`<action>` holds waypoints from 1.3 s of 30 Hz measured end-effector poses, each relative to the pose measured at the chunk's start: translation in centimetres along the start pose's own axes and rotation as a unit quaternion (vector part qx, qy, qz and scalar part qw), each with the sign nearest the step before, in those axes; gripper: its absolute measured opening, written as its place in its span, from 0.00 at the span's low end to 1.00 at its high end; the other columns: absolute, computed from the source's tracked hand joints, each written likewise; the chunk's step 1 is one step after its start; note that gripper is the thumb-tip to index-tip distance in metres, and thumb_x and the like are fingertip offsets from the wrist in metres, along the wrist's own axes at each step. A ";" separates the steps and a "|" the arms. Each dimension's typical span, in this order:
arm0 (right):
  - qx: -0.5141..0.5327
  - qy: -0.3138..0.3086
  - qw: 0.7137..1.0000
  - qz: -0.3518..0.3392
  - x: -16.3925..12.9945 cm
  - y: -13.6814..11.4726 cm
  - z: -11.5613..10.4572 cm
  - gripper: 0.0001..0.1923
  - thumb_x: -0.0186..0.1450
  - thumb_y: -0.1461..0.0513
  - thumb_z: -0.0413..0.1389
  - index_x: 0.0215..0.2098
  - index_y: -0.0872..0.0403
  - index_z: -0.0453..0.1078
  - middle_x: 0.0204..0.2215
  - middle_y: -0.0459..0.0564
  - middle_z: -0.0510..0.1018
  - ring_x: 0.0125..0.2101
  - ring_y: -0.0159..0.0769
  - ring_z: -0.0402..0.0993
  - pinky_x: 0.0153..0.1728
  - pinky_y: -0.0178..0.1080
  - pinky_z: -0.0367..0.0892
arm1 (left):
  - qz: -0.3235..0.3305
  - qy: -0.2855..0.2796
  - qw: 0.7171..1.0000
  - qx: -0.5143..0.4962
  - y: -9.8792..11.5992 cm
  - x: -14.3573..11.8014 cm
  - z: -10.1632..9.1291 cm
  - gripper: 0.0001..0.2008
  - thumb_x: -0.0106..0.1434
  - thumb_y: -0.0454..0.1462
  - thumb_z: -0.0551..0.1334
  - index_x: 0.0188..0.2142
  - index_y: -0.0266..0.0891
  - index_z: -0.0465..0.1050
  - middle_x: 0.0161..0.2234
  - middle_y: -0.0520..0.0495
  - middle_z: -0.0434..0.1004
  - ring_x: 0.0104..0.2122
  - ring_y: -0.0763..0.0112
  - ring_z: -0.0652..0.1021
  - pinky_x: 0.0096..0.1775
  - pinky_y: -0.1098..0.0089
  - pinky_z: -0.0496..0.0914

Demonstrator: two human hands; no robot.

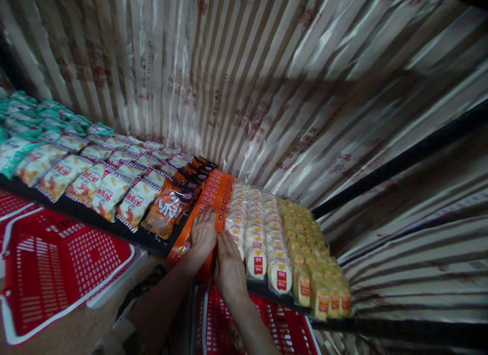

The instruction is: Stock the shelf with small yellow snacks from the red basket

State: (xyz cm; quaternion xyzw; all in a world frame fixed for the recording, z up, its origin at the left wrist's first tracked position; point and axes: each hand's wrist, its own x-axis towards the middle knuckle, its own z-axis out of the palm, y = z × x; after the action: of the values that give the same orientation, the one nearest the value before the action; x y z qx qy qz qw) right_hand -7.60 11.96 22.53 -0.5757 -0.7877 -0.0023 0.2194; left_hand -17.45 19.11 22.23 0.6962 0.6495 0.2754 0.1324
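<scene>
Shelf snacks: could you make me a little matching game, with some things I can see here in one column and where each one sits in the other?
Things:
1. Orange strip
2. Yellow packs
3. Red baskets
4. Green bags

Places:
A. Far left end of the shelf
B. Under both hands, mid-shelf
C. Below the shelf
D. Right end of the shelf

Pairs: 1-B, 2-D, 3-C, 4-A. The left hand and right hand both press on the strip.
</scene>
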 end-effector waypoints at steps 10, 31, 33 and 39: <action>-0.037 -0.064 0.997 0.029 2.9 -0.8 0.5 0.29 0.57 0.70 0.47 0.57 0.67 0.61 0.55 0.67 0.65 0.59 0.51 0.55 0.57 0.51 0.56 | -0.010 0.007 1.000 -0.021 -0.7 0.6 -1.3 0.17 0.61 0.27 0.51 0.47 0.35 0.71 0.47 0.44 0.74 0.49 0.65 0.70 0.51 0.68 0.64; 0.033 -0.080 0.996 -0.012 2.8 1.1 0.9 0.29 0.57 0.73 0.47 0.58 0.65 0.60 0.56 0.66 0.65 0.61 0.46 0.51 0.58 0.53 0.54 | 0.012 0.003 0.997 0.077 -0.1 0.7 -1.2 0.14 0.64 0.32 0.51 0.46 0.36 0.72 0.49 0.42 0.71 0.48 0.60 0.67 0.48 0.62 0.64; 0.035 -0.083 0.996 -0.018 3.1 1.2 0.3 0.29 0.57 0.72 0.47 0.58 0.64 0.60 0.55 0.64 0.66 0.61 0.46 0.51 0.59 0.53 0.54 | 0.007 0.003 0.996 0.084 0.0 0.7 -1.2 0.15 0.64 0.32 0.51 0.46 0.37 0.72 0.48 0.42 0.71 0.47 0.59 0.68 0.48 0.62 0.64; 0.018 -0.065 0.997 -0.036 5.0 1.8 -0.6 0.31 0.55 0.73 0.46 0.59 0.66 0.59 0.57 0.64 0.64 0.62 0.47 0.48 0.59 0.53 0.52 | -0.003 0.025 0.995 0.095 0.1 0.6 -0.5 0.15 0.65 0.34 0.50 0.45 0.38 0.72 0.49 0.42 0.71 0.47 0.58 0.67 0.46 0.61 0.64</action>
State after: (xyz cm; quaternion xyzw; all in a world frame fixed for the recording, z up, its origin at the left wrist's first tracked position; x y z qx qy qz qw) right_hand -6.97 16.90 24.34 -0.5417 -0.8205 0.0410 0.1779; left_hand -17.63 19.57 22.77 0.6967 0.6778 0.2296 0.0500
